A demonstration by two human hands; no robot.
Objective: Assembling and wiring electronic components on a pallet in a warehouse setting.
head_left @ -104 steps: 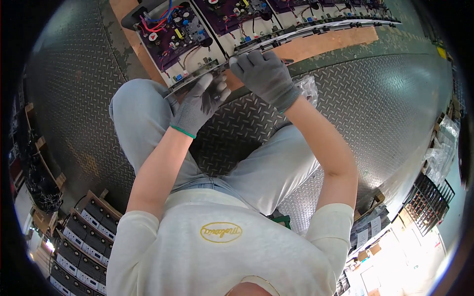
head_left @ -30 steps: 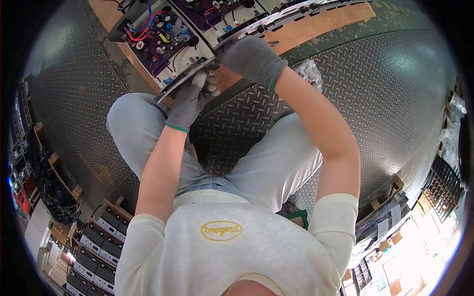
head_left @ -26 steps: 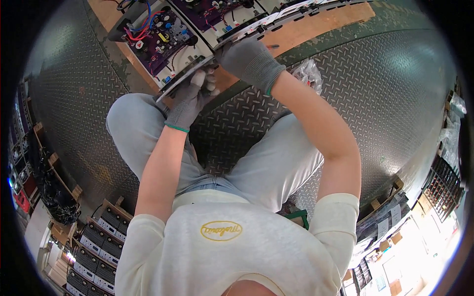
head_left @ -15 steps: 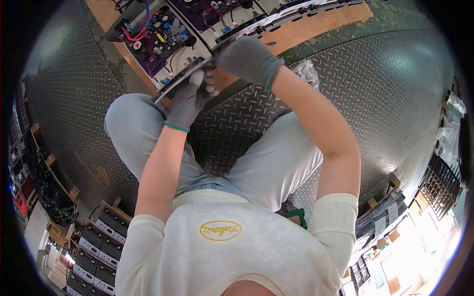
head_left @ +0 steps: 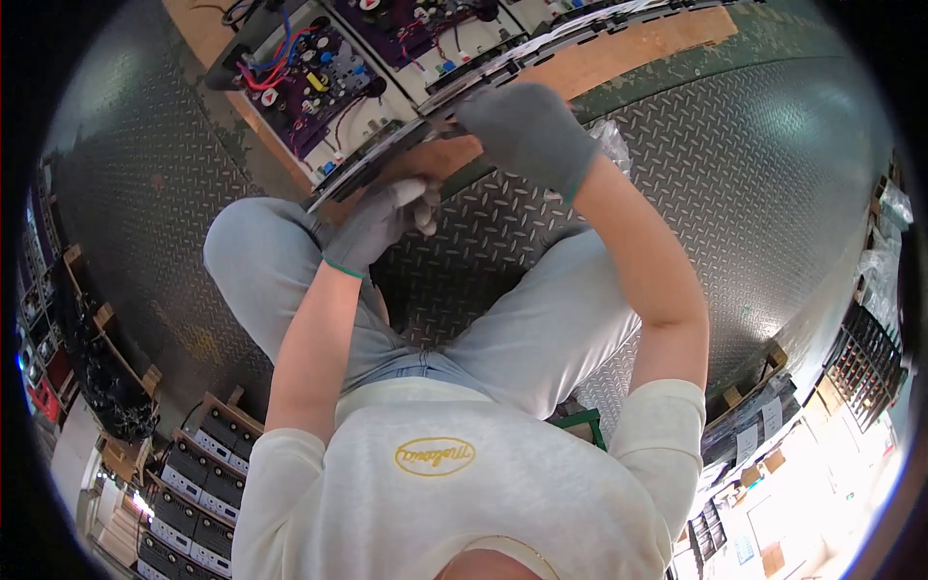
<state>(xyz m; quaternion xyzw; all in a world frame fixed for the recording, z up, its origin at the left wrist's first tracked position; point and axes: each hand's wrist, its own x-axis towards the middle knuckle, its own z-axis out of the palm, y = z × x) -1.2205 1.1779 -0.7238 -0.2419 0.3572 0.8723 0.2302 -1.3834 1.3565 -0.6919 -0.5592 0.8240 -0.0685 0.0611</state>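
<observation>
A row of opened electronic units lies at the top. In the nearest one, a purple circuit board (head_left: 307, 87) with red and blue wires sits in a pale case. Along its near side stands a dark, narrow front panel (head_left: 372, 155). My left hand (head_left: 377, 220), in a grey glove, is just below that panel, fingers loosely bent and apart, with nothing visible in them. My right hand (head_left: 530, 135), also gloved, is at the panel's right end, near the seam with the neighbouring unit. It is smeared by motion, and its fingertips are mostly hidden.
The units rest on a brown board (head_left: 638, 48) over a diamond-plate metal floor (head_left: 735, 145). A clear plastic bag (head_left: 611, 145) lies beyond my right forearm. Stacked black-and-white units (head_left: 188, 493) stand at the lower left. Something green (head_left: 583, 425) lies by my right thigh.
My left hand has drawn back from the panel toward me. My right hand has shifted right and slightly nearer, away from the panel seam. The panel now sits closer along the case edge.
</observation>
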